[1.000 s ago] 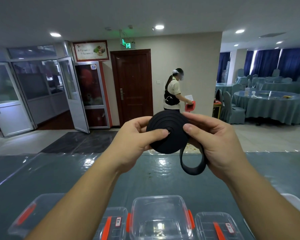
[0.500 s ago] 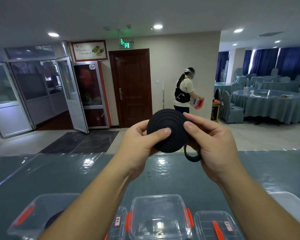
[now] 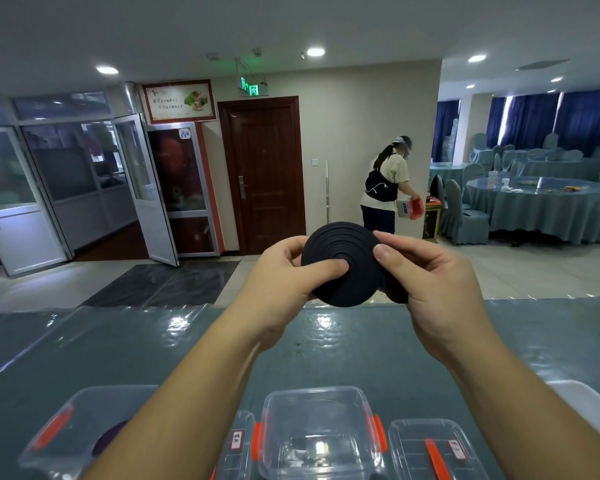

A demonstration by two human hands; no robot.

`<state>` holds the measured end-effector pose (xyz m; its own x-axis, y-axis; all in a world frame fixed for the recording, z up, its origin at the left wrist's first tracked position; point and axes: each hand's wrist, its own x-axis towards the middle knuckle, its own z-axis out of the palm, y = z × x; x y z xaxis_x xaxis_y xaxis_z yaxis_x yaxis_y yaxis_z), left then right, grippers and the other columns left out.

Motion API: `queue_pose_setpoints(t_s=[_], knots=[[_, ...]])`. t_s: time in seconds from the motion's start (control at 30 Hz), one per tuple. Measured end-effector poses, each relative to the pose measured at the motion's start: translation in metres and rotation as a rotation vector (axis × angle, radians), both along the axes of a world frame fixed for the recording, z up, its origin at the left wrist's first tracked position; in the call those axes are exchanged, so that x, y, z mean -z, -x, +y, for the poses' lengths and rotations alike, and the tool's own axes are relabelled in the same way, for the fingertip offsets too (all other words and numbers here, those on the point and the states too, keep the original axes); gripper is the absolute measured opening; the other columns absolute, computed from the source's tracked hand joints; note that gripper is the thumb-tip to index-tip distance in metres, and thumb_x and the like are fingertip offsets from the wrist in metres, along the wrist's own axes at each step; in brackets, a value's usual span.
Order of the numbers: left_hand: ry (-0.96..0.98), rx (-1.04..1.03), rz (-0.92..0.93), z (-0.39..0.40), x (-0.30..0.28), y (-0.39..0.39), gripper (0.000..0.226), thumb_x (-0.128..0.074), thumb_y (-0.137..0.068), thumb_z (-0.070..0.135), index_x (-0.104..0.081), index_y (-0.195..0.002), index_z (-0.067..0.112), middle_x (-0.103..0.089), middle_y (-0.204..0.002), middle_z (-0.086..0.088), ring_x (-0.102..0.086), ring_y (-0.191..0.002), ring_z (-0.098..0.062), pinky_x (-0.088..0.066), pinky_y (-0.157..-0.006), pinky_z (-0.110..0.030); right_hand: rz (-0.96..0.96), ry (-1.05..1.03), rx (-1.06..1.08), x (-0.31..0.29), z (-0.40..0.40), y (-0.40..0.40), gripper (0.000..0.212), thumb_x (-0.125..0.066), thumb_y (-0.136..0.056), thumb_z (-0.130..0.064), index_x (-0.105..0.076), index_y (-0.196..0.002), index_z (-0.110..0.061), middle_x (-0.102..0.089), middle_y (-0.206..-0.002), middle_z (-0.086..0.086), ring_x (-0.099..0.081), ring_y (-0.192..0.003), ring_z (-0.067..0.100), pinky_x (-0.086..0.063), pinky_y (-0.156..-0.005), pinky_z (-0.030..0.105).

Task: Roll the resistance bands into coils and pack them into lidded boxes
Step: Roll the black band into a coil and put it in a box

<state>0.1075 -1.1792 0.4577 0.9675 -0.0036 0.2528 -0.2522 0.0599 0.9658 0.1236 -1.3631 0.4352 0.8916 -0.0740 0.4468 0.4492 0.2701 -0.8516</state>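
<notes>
A black resistance band [image 3: 343, 247] is wound into a flat coil held up above the table. My left hand [image 3: 284, 275] grips the coil from the left, thumb pressed on its centre. My right hand [image 3: 426, 278] holds its right edge, thumb on the rim, with the last short bit of band tucked under the palm. An open clear box [image 3: 317, 407] with orange latches sits at the near edge of the table, below my arms. To its left stands another clear box [image 3: 66, 427] with a dark coil inside.
A clear lid or box [image 3: 430, 452] with an orange strip lies at the near right, and a white tray corner [image 3: 589, 407] beyond it. The table [image 3: 153, 348] has a shiny teal cover. A person stands by the far wall, near round dining tables [image 3: 534, 202].
The loose loop hanging under the coil has been wound in and is nearly gone. The person in the background has walked to the right.
</notes>
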Motion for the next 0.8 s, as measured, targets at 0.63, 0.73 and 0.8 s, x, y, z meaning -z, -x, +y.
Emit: queue_pose_setpoints(t_s=[0.63, 0.73, 0.8], knots=[[-0.142, 0.217, 0.223, 0.007, 0.025, -0.001, 0.056, -0.081, -0.076, 0.021, -0.067, -0.127, 0.002, -0.077, -0.115, -0.016, -0.076, -0.103, -0.029, -0.062, -0.091, -0.044, 0.079, 0.139, -0.104, 0.023, -0.023, 0.002, 0.011, -0.073, -0.09, -0.005, -0.073, -0.096, -0.014, -0.081, -0.088, 0.011, -0.078, -0.079, 0.021, -0.061, -0.065, 0.028], [-0.136, 0.202, 0.184, 0.001, 0.031, 0.0, 0.044, -0.076, -0.082, 0.026, -0.072, -0.122, 0.007, -0.078, -0.113, -0.016, -0.076, -0.102, -0.027, -0.062, -0.093, -0.047, 0.092, 0.103, -0.091, 0.027, -0.024, 0.003, 0.007, -0.071, -0.093, -0.005, -0.072, -0.091, -0.012, -0.081, -0.084, 0.009, -0.078, -0.075, 0.018, -0.062, -0.063, 0.027], [-0.067, 0.153, 0.16, -0.008, 0.038, 0.001, 0.042, -0.074, -0.083, 0.027, -0.073, -0.12, 0.007, -0.079, -0.11, -0.014, -0.076, -0.097, -0.024, -0.063, -0.088, -0.044, 0.112, 0.039, -0.079, 0.032, -0.024, 0.006, 0.012, -0.065, -0.099, -0.01, -0.076, -0.094, -0.013, -0.081, -0.087, 0.005, -0.078, -0.079, 0.014, -0.062, -0.066, 0.026]])
